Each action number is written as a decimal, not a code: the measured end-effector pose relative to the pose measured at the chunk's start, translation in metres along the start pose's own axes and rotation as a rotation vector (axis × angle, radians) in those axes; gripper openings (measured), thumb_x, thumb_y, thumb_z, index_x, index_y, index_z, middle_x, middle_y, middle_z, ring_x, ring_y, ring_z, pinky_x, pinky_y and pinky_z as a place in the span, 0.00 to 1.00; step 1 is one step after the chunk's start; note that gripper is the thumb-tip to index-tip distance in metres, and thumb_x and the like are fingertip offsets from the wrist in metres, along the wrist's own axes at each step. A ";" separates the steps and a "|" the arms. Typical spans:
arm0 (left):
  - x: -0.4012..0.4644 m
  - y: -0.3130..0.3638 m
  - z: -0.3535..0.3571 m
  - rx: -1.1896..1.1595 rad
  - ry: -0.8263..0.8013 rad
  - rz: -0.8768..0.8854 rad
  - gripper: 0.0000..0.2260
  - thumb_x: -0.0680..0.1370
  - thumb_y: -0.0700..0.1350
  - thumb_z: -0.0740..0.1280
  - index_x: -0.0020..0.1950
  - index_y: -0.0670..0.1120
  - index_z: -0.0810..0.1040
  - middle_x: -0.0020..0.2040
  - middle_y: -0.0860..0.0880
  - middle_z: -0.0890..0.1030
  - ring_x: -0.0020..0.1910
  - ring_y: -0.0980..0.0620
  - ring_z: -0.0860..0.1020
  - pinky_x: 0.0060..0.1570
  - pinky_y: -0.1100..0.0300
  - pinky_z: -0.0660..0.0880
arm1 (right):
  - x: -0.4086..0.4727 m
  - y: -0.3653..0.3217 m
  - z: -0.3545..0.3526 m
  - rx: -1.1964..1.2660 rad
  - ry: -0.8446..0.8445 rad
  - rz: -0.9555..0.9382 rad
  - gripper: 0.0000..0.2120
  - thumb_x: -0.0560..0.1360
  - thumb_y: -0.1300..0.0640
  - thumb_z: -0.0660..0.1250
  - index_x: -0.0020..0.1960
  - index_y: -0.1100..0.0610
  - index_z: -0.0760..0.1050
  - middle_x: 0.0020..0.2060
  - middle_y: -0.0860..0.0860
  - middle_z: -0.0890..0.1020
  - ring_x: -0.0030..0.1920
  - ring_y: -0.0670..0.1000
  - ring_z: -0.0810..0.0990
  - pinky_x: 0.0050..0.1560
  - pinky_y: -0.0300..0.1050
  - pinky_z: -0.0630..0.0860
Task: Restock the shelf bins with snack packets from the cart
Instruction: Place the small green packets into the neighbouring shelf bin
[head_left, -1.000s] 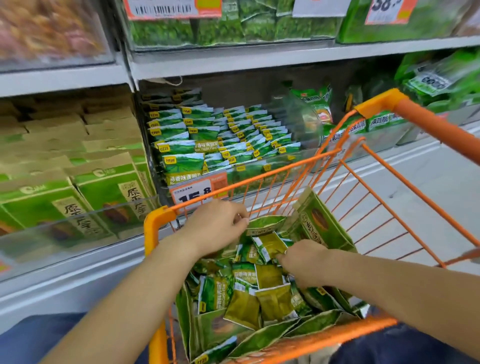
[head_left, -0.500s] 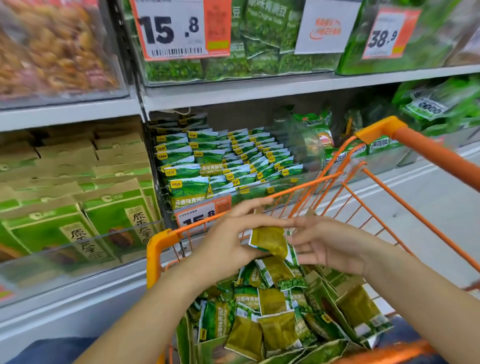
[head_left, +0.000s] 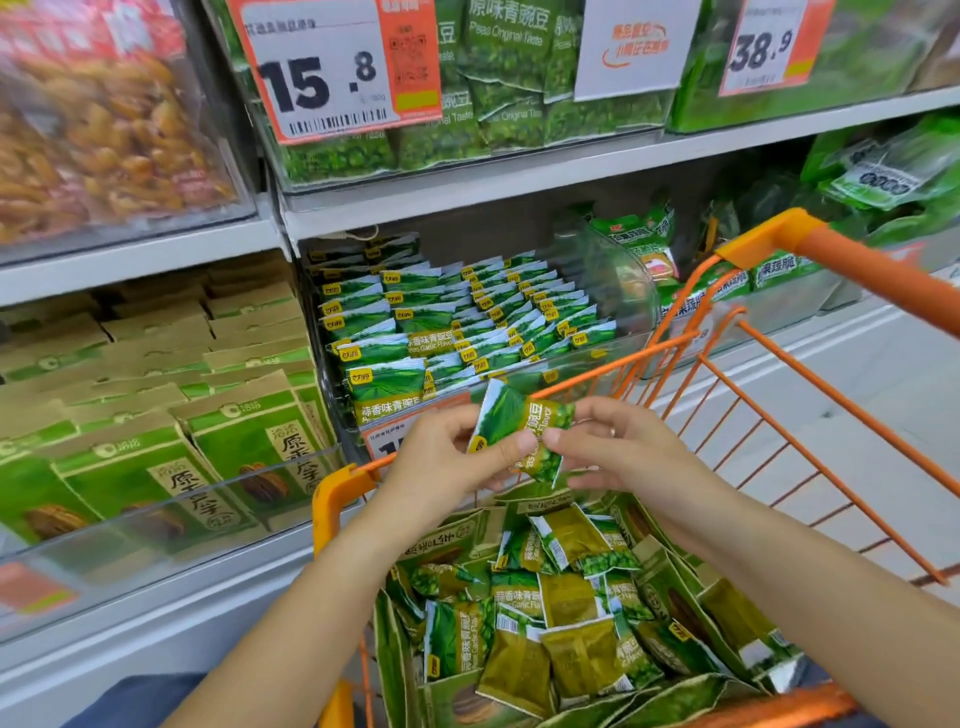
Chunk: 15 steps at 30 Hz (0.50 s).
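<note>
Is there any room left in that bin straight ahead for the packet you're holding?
Some. The garlic pea bin is packed in rows on its left and middle; its right end, beside the curved clear wall, looks bare. The packet is pinched by the left hand and right hand above the crowded cart.

Bin (head_left: 613, 364) mouth open above — cart rim (head_left: 623, 371) crosses its front.
</note>
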<state>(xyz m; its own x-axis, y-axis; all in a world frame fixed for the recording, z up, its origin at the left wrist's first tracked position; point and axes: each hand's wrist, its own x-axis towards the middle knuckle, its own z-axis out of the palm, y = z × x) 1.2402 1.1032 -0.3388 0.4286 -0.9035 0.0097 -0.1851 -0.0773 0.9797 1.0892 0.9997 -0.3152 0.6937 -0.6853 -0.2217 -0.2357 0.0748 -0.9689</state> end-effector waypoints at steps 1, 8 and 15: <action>0.001 0.001 -0.002 0.082 0.036 0.035 0.14 0.69 0.58 0.75 0.43 0.48 0.84 0.39 0.40 0.82 0.35 0.49 0.79 0.36 0.53 0.77 | 0.001 0.000 0.000 -0.029 -0.006 0.005 0.11 0.73 0.56 0.71 0.53 0.57 0.75 0.39 0.49 0.80 0.41 0.45 0.82 0.43 0.41 0.81; 0.058 0.053 -0.041 1.024 0.390 0.114 0.20 0.76 0.57 0.68 0.64 0.50 0.76 0.60 0.47 0.81 0.59 0.44 0.78 0.50 0.53 0.73 | 0.009 0.001 -0.002 -0.091 -0.026 0.059 0.04 0.77 0.59 0.66 0.47 0.54 0.79 0.48 0.51 0.83 0.49 0.50 0.81 0.53 0.47 0.78; 0.120 0.056 -0.064 1.506 0.167 -0.225 0.26 0.74 0.61 0.69 0.68 0.52 0.74 0.65 0.46 0.76 0.67 0.42 0.69 0.65 0.48 0.62 | 0.013 0.007 -0.014 -0.616 -0.237 0.009 0.03 0.76 0.50 0.66 0.46 0.48 0.77 0.43 0.50 0.82 0.47 0.53 0.82 0.53 0.52 0.78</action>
<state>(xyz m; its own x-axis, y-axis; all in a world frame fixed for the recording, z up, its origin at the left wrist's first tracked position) 1.3377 1.0177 -0.2696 0.6420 -0.7665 0.0158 -0.7573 -0.6373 -0.1425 1.0874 0.9811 -0.3238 0.8042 -0.5033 -0.3161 -0.5400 -0.3966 -0.7424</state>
